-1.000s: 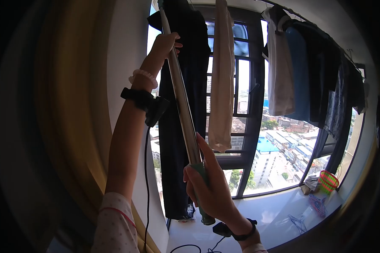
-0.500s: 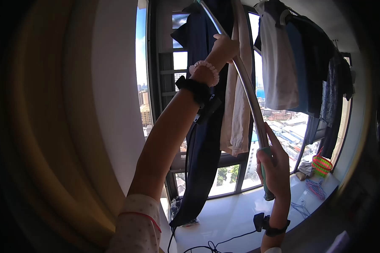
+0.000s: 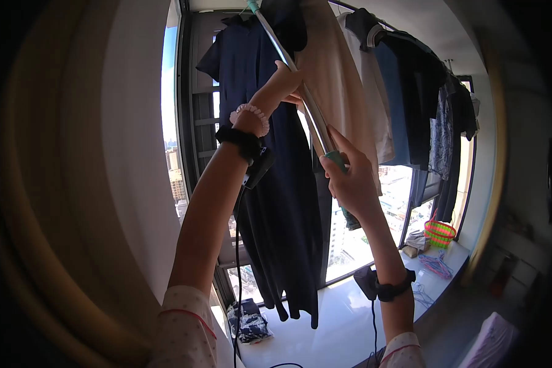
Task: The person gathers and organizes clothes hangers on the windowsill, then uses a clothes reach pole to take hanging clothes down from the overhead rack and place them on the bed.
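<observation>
A silver clothes pole (image 3: 316, 116) with a green grip slants up to the left, its green tip near the top of a dark navy garment (image 3: 276, 202). My left hand (image 3: 282, 84) is closed around the metal shaft, partly over the navy garment. Lower down, my right hand (image 3: 354, 184) wraps the green handle, index finger extended along the shaft. Directly behind the pole hangs a beige garment (image 3: 331, 61). The top of the pole reaches the upper edge of view, so I cannot tell what it hooks.
More clothes, including a blue garment (image 3: 395, 98), hang from a rail to the right. Below, the white window sill (image 3: 343, 306) bears a folded dark patterned cloth (image 3: 248, 322), hangers (image 3: 435, 264) and a green-red basket (image 3: 440, 233). A cable (image 3: 238, 276) trails from my left wrist.
The view has shifted to the right. The navy garment now hangs fuller and wider, and the beige one is spread more. My right hand has moved up, closer to the left.
</observation>
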Demonstrator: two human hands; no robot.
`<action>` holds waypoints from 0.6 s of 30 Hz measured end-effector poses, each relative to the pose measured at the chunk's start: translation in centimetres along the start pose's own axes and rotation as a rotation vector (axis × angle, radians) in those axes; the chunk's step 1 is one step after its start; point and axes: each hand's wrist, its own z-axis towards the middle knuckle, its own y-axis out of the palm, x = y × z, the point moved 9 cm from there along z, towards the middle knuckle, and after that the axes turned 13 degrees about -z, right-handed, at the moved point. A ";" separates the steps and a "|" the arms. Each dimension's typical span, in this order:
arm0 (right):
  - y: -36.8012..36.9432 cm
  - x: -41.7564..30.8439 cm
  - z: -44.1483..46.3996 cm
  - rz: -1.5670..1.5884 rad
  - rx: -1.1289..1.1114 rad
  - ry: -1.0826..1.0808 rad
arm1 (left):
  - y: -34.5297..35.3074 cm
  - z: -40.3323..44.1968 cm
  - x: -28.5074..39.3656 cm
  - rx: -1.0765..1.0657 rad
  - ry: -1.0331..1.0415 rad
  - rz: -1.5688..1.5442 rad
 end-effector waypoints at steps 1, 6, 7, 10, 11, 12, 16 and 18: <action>0.0 0.0 0.3 -0.003 0.030 -0.017 | 0.6 -0.4 -0.5 -0.022 -0.037 -0.029; 0.0 1.1 -2.5 -0.180 0.107 -0.099 | 2.7 -2.5 -1.5 0.040 0.029 0.024; 0.0 1.4 -2.6 -0.154 0.124 -0.106 | 3.0 -2.6 -1.8 0.009 0.045 -0.027; -0.1 1.7 -2.1 -0.153 0.091 -0.035 | 3.6 -2.1 -1.8 -0.042 0.050 -0.101; -0.4 1.5 -1.8 -0.166 0.118 -0.064 | 3.7 -1.9 -1.4 -0.036 0.093 -0.149; -0.6 1.2 -1.7 -0.178 0.145 -0.095 | 3.7 -1.9 -0.9 -0.029 0.136 -0.197; -1.7 0.6 -1.8 -0.251 0.144 -0.126 | 4.2 -1.8 -0.6 -0.017 0.208 -0.315; -1.5 1.4 -2.1 -0.295 0.082 -0.023 | 5.0 -2.1 -1.0 -0.025 0.207 -0.311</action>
